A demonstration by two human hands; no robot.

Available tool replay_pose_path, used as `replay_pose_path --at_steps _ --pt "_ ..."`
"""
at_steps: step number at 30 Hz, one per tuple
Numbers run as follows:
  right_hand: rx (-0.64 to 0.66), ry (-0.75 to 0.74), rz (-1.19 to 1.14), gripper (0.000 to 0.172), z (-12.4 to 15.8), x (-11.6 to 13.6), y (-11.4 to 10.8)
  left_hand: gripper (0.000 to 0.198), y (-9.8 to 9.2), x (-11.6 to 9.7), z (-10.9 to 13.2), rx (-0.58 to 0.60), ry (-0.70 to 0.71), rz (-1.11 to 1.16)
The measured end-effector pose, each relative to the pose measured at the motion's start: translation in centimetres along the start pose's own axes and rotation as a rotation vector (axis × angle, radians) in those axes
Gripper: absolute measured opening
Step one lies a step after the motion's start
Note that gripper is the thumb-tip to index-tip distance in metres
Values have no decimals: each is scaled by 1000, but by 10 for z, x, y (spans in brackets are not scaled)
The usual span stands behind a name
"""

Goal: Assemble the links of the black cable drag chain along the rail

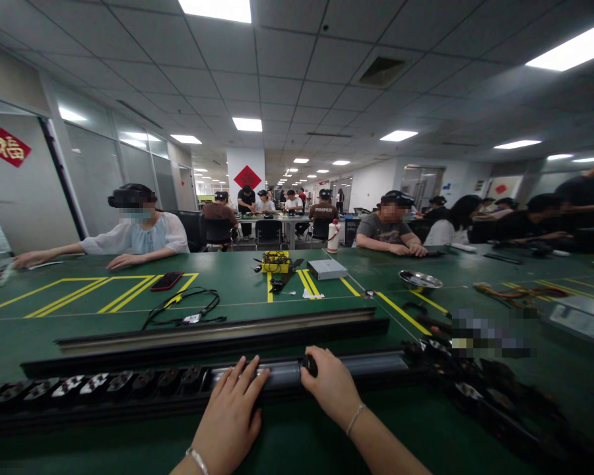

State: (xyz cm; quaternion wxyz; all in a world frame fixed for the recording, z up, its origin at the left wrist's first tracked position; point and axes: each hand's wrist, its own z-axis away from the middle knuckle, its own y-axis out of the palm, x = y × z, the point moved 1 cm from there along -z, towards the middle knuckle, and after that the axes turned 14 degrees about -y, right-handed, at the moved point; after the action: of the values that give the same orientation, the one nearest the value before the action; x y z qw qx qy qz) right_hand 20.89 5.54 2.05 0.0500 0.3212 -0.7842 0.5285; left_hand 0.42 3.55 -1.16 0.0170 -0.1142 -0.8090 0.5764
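Observation:
A long black metal channel (376, 363) lies across the green table in front of me. Along its left stretch sits a row of black socket modules (143, 382), a few with light-coloured tops. My left hand (235, 409) rests palm down over the middle of the channel, fingers spread and nothing gripped. To its right, my right hand (331, 386) is closed around a small black socket module (309, 365), held at the channel's bare inner section. Most of that piece is hidden by my fingers. More loose black modules (499, 396) are heaped at the channel's right end.
Behind the channel lie two long rails (228, 333), a coiled black cable (198, 303) and a phone (167, 281). Farther back are a yellow box (276, 262), a grey box (327, 268) and a metal bowl (420, 280). People sit across the table.

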Motion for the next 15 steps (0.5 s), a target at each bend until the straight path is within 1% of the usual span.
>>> replay_pose_path --at_steps 15 --pt "21 20 35 15 -1 -2 -1 62 1 1 0 -6 3 11"
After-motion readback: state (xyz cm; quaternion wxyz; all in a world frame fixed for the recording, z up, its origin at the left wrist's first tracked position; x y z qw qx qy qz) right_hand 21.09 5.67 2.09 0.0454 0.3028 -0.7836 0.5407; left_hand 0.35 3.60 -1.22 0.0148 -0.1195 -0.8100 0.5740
